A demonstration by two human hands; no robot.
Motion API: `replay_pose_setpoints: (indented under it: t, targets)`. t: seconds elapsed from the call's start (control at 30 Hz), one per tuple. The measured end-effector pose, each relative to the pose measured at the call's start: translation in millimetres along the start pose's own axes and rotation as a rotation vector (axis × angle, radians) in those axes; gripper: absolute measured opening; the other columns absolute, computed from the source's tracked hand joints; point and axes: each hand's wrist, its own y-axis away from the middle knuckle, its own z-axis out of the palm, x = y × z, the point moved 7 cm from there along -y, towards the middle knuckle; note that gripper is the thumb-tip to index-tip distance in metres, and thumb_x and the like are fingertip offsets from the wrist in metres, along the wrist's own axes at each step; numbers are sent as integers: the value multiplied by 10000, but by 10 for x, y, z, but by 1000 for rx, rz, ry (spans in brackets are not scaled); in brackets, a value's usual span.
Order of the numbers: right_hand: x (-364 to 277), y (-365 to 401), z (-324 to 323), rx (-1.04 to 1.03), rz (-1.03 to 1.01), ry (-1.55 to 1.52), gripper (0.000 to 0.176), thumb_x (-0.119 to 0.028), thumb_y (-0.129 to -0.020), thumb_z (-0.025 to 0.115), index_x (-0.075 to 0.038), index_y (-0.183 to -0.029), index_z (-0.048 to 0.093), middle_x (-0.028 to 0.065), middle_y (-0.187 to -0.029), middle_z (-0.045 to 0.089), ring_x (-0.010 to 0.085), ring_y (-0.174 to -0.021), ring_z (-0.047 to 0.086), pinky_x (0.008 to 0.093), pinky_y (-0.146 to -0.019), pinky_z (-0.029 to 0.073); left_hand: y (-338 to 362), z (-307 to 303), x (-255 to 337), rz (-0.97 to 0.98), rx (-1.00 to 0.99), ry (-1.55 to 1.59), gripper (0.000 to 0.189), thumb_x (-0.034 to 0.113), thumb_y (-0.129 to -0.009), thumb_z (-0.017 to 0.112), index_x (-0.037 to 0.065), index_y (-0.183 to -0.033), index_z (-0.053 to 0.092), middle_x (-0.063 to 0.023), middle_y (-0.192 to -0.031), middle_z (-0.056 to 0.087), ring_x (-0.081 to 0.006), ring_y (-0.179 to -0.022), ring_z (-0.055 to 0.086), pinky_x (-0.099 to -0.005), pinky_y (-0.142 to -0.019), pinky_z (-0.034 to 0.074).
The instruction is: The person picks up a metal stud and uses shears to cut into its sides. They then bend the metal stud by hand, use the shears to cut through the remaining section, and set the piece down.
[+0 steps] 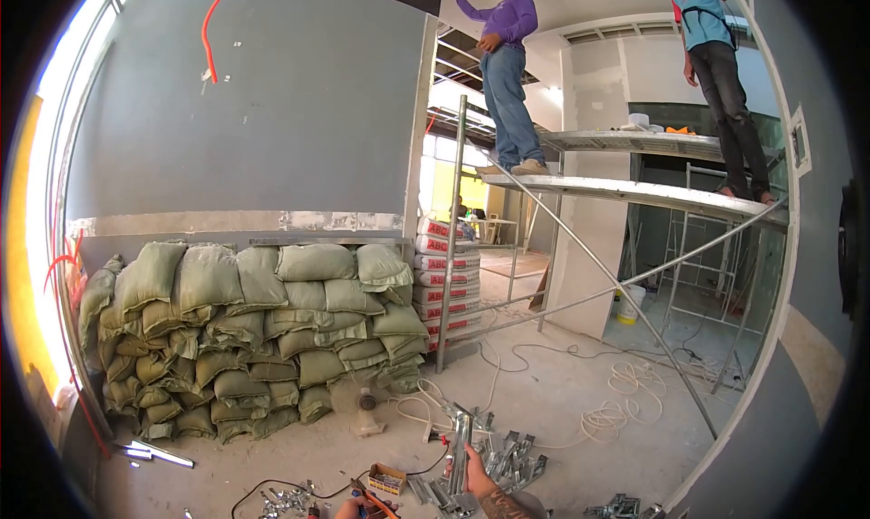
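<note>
My right hand is wrapped round a shiny metal bracket, held upright over a heap of similar metal pieces on the floor. At the bottom edge my left hand is partly cut off, next to a tool with orange-red handles; its fingers are too hidden to read. A small open box of small parts sits between the hands. Loose small metal pieces lie to the left.
Green sandbags are stacked against the grey wall. Two people stand on a scaffold plank with diagonal braces. White printed bags are piled beside it. Cables snake across the floor. Metal strips lie at left.
</note>
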Motion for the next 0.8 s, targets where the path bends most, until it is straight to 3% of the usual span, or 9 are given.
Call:
replay_pose_setpoints:
  t: [0.37,0.43,0.8]
  targets:
    - [-47,117,115,4,-3,-30,488,-545,-935,502,-97,-1119,559,111,-759,580,257,-623,608,449,-591,520,-18,-52,-7,6,26,19,125,147,-754,574,79,-850,617,-164,-958,659,-352,-995,628,-573,-874,509]
    - [-35,99,101,-11,0,-3,495,-564,-936,482,-115,-1127,570,108,-811,583,265,-671,589,449,-647,511,-62,-92,-25,-6,7,47,122,135,-758,567,72,-852,614,-169,-961,659,-353,-995,629,-572,-873,510]
    - [-22,73,87,-27,-11,22,497,-562,-939,479,-122,-1147,580,95,-799,580,246,-663,585,437,-640,510,-56,-114,-43,-19,-4,58,138,126,-772,549,32,-847,616,-212,-995,655,-369,-947,621,-557,-877,510]
